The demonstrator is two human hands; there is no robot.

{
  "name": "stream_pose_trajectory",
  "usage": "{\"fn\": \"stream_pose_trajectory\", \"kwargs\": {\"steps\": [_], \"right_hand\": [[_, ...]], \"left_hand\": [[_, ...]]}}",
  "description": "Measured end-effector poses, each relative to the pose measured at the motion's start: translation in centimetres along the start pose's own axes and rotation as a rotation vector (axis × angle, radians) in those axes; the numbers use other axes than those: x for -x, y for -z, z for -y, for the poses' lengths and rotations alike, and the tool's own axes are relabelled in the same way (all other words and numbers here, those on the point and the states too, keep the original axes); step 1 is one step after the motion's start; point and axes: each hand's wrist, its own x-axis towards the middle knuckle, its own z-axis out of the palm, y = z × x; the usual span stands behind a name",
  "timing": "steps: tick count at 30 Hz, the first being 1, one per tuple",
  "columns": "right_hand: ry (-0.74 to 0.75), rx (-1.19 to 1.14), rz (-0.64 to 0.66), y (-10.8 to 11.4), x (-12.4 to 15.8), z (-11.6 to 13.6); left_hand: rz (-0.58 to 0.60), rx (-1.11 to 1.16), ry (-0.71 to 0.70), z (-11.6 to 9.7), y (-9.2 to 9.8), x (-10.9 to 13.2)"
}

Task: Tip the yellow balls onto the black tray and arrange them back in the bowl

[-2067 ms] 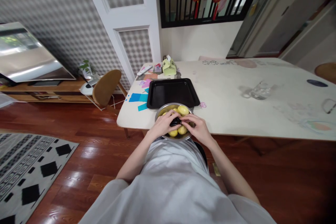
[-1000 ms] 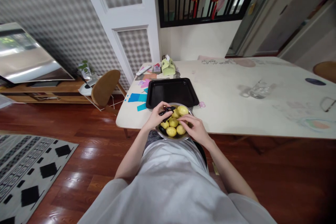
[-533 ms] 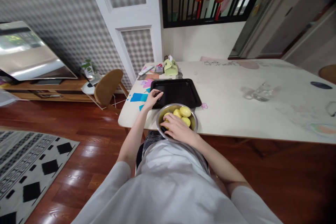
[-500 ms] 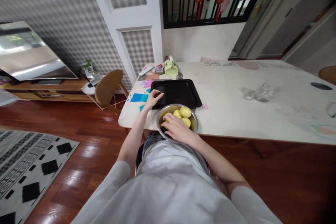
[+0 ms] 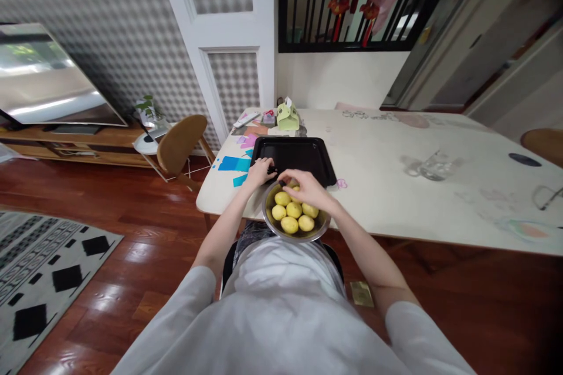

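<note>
A steel bowl at the table's near edge, just in front of my body, holds several yellow oval fruits that look like lemons. My right hand is over the bowl's far side, its thumb and fingers pinching a small dark round fruit. Beyond the bowl lies a black baking tray. My left hand is at the tray's near left corner, fingers curled down. Something small and dark shows at its fingertips, hard to tell from the black tray.
A green tissue box and a white remote lie at the table's far left. A clear glass vessel stands to the right on the white table. A wooden chair is at the left.
My right hand has lifted from among the yellow fruits to the bowl's far rim, now with a small dark fruit. My left hand has shifted slightly nearer to me at the tray's left side.
</note>
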Motion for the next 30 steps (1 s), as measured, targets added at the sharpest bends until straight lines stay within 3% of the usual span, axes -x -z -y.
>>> {"fn": "stream_pose_trajectory", "kwargs": {"steps": [4,8,13,16,22,26,30], "right_hand": [[-0.065,0.225,0.098,1.6,-5.2,-2.3],[-0.11,0.338,0.217,0.5,-9.2,-3.5],[-0.151,0.366,0.266,-1.8,-11.4,-4.1],[-0.162,0.359,0.289,-2.1,-11.7,-4.6],[-0.185,0.348,0.197,0.6,-9.4,-5.2],[-0.196,0.364,0.106,2.3,-5.0,-4.5],[-0.167,0.398,-0.008,2.3,0.6,-3.6]], "left_hand": [[-0.019,-0.06,-0.019,0.0,-0.2,0.4],[-0.065,-0.08,-0.035,0.0,-0.3,1.4],[-0.127,-0.077,-0.05,0.3,-0.2,2.3],[-0.172,-0.047,-0.093,0.3,-0.1,2.5],[-0.136,-0.114,-0.115,-0.1,0.2,3.0],[-0.118,-0.13,-0.125,-0.9,-0.3,3.0],[-0.002,-0.129,-0.232,-1.8,-1.4,1.9]]}}
